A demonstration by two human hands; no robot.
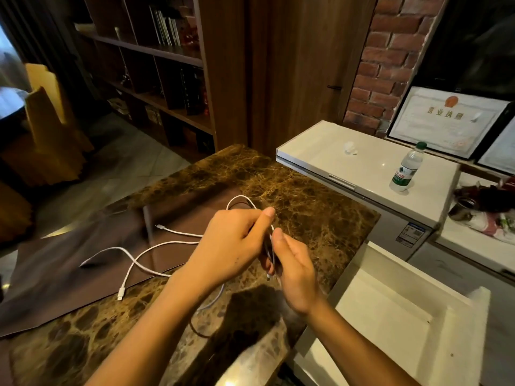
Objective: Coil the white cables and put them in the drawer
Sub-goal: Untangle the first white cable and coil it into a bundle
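Both hands meet above the brown marble counter. My left hand pinches a white cable whose loop arcs up behind its fingers. My right hand grips the gathered turns of that same cable, with a plug end poking out below the fingers. A second stretch of white cable lies loose on the dark mat to the left, its connectors resting near the mat's edge. The open white drawer sits at the lower right, below counter level.
A white chest unit stands beyond the counter with a plastic water bottle on it. Framed certificates lean on the brick wall. A metal cup and clutter sit far right. Bookshelves fill the left background.
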